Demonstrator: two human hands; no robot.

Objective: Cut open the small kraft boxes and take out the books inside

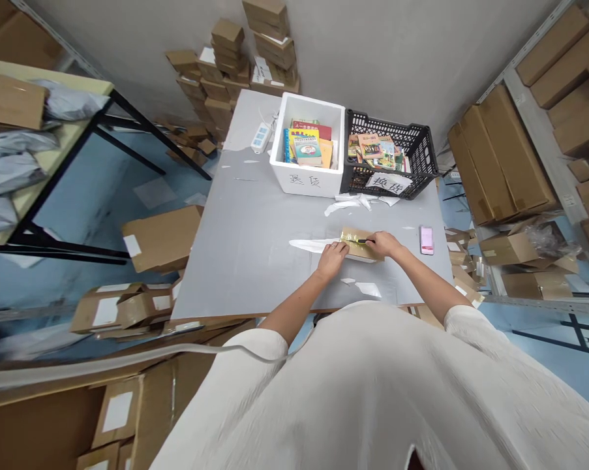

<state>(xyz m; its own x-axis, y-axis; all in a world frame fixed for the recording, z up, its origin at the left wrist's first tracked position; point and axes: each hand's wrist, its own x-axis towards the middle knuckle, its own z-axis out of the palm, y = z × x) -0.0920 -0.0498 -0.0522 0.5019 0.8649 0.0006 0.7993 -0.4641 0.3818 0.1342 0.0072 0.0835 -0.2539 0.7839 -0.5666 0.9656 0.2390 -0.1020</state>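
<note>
A small flat cardboard parcel (355,237) sealed with shiny tape lies on the grey table (255,235). My left hand (332,256) presses on its near left end, fingers curled. My right hand (385,244) is closed round a thin dark tool (363,241) whose tip rests on the parcel's top. A strip of white plastic wrap (310,245) lies to the left of the parcel.
A white foam box (310,175) and a black plastic crate (411,143), both with books, stand at the table's far side. A pink phone (426,239) lies right of my hand. Cardboard boxes (161,236) crowd the floor and shelves; paper scraps (367,288) lie near the table's front.
</note>
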